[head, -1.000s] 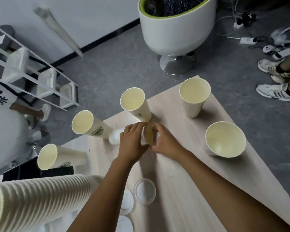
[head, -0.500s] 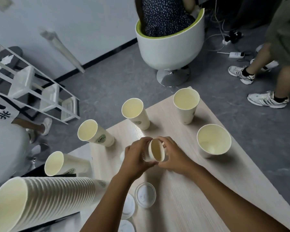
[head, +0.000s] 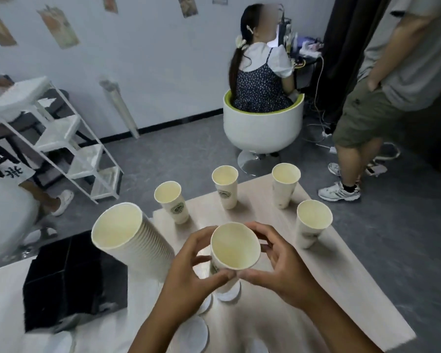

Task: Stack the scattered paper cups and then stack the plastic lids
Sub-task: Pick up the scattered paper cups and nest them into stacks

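Both hands hold one cream paper cup (head: 236, 247) upright above the wooden table (head: 341, 284), mouth toward me. My left hand (head: 189, 266) curls round its left side and my right hand (head: 278, 261) round its right side. Several single cups stand upright further back: one (head: 172, 202) at the left, one (head: 225, 186) in the middle, one (head: 284, 183) at the back right and one (head: 312, 224) at the right. A tall leaning stack of cups (head: 133, 244) rises at the left. White plastic lids (head: 194, 335) lie flat under my left forearm, partly hidden.
A black box (head: 69, 278) sits left of the stack. Behind the table a person sits in a white tub chair (head: 262, 131); another person stands at the right (head: 362, 118). A white shelf rack (head: 61, 138) stands at the left.
The cup lay on its side on the table between my hands; both hands have lifted it and turned it upright. The camera has tilted up, showing more of the room.
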